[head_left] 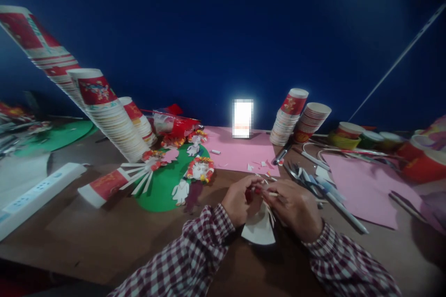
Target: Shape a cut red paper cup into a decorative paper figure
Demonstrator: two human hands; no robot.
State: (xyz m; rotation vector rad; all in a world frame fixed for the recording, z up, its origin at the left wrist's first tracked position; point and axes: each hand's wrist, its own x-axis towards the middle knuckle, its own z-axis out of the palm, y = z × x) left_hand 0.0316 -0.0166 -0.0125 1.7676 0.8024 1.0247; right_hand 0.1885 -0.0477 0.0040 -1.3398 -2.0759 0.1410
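Observation:
Both hands meet over the middle of the brown table, in checked sleeves. My left hand is closed around the upper part of a white paper piece with narrow strips, whose wide end fans out below. My right hand pinches the strips from the other side, its fingertips touching a small pale stick-like bit. A little red shows between the fingertips. To the left, a cut red cup lies on its side with its strips spread. Paper figures, among them a white one, rest on green paper.
Tall cup stacks lean at the left, near a white power strip. Shorter stacks stand behind the hands. Scissors, a black pen and pink paper lie at the right. A bright, blurred-out screen stands at the back.

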